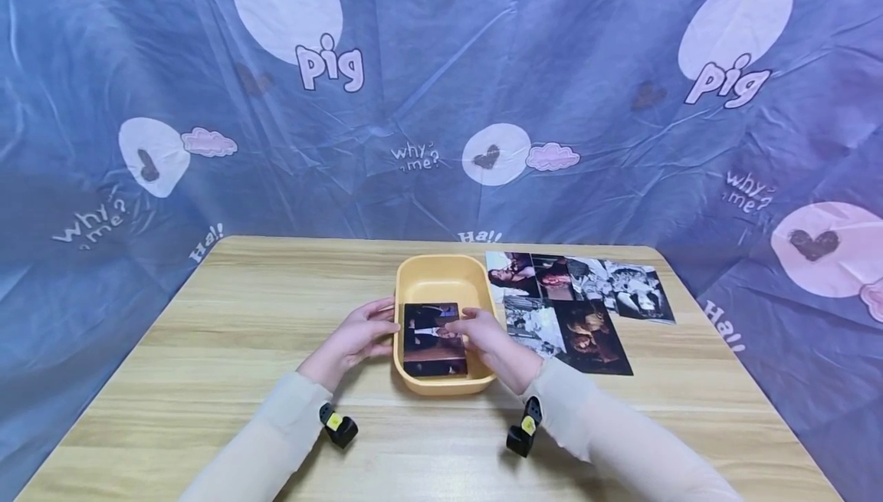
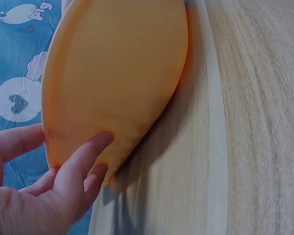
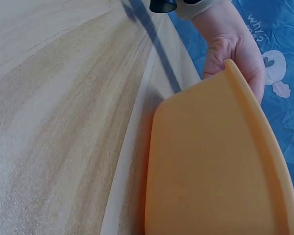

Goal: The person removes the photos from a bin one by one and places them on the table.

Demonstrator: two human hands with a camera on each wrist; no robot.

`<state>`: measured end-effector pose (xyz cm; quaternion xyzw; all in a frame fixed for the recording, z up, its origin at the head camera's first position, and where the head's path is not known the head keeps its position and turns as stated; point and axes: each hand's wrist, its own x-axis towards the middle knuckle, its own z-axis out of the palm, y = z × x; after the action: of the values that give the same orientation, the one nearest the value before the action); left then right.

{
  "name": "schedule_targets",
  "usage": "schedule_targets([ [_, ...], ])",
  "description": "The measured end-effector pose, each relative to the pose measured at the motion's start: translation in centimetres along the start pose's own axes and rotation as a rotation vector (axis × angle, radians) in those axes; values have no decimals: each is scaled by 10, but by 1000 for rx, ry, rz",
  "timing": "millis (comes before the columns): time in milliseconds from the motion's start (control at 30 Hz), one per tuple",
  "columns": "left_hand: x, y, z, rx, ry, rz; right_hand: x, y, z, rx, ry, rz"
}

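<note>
A yellow plastic basin (image 1: 441,263) stands on the table, with a dark photo print (image 1: 431,345) in its near part. My left hand (image 1: 355,335) is at the basin's left side; in the left wrist view its fingers (image 2: 85,159) lie fairly straight against the outer wall and one digit meets the rim. My right hand (image 1: 490,341) reaches over the right rim and holds the print at its right edge, thumb on its face. From the right wrist view, the basin wall (image 3: 201,156) hides most of this hand's fingers.
Several photo prints lie in two rows right of the basin, among them a dark one (image 1: 593,337) and a black-and-white one (image 1: 534,326). A wooden table (image 1: 276,287) carries everything. Behind it hangs a blue patterned cloth (image 1: 428,88). A small black device sits at each wrist.
</note>
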<state>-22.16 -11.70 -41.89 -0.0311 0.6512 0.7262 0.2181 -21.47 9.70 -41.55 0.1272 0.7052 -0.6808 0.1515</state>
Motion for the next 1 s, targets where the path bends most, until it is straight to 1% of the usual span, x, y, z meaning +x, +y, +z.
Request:
schedule_targets([
  [100, 0, 0, 0, -2, -7, 1, 1, 2, 0, 13, 26, -24],
  [167, 1, 0, 0, -4, -7, 1, 1, 3, 1, 28, 39, -59],
  [267, 1, 0, 0, -7, -4, -1, 1, 3, 2, 66, 33, -99],
  [433, 0, -1, 0, -7, -3, -1, -1, 2, 2, 113, 12, -102],
  [567, 0, -2, -1, -2, -1, 1, -4, -2, -1, 156, -1, -110],
  [800, 0, -2, 0, 6, 4, 0, -7, -17, -16, 223, -16, -120],
  [900, 0, -2, 0, 11, 8, -5, -9, -24, -26, 244, -17, -136],
  [1000, 1, -1, 0, 24, 7, -8, -10, -30, -41, 247, -18, -151],
])
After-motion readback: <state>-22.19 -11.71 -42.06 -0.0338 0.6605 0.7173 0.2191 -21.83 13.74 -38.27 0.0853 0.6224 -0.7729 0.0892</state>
